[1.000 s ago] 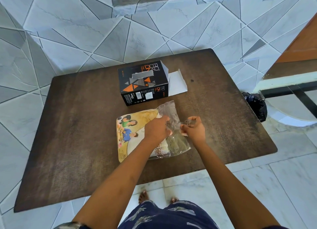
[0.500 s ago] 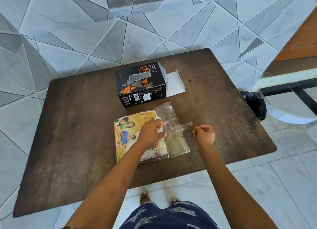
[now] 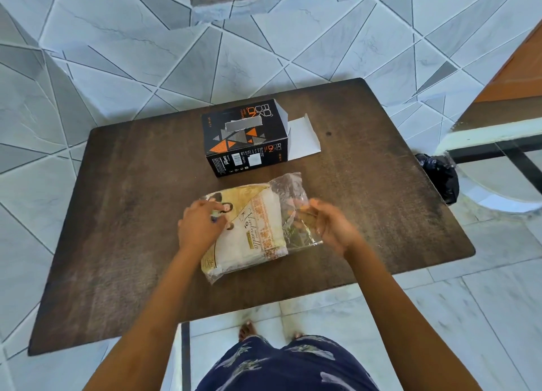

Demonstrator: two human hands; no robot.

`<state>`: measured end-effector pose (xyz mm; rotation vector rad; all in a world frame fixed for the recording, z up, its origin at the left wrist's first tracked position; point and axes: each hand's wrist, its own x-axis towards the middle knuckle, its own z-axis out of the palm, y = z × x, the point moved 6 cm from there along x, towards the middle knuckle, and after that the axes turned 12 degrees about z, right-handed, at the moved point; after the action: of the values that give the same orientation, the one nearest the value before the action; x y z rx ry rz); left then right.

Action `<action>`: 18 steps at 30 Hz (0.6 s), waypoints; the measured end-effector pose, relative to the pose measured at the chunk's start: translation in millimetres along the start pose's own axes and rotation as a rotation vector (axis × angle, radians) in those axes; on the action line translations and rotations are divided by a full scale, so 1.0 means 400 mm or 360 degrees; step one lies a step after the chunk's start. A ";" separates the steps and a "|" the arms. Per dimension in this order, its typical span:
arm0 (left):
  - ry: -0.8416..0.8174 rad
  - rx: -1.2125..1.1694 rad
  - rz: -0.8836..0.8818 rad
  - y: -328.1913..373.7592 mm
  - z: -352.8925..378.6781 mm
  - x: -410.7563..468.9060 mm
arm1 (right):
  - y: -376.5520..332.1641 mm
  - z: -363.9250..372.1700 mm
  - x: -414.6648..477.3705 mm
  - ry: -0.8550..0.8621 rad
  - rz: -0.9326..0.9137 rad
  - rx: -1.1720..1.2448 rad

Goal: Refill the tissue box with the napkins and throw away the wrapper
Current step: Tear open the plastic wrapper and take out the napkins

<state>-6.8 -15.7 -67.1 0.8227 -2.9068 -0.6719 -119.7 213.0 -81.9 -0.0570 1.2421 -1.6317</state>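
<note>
right hand (image 3: 331, 229) returned onto wrapper (image 3: 293, 214)

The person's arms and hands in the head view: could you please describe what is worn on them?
Both arms are bare along all that shows, with no sleeves. The left hand and right hand wear no gloves, and no rings, watch or bracelet can be made out, though the hands are slightly blurred. Lower down, dark blue patterned clothing shows, and the feet look bare.
</note>
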 end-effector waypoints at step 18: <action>-0.0130 -0.0809 -0.0333 -0.085 0.042 -0.092 | 0.086 0.002 0.230 0.0248 0.0701 -0.0902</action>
<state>38.5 -16.3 -93.9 1.0421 -2.5361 -1.4113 -138.3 147.9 -153.2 -0.0062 1.6712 -0.8900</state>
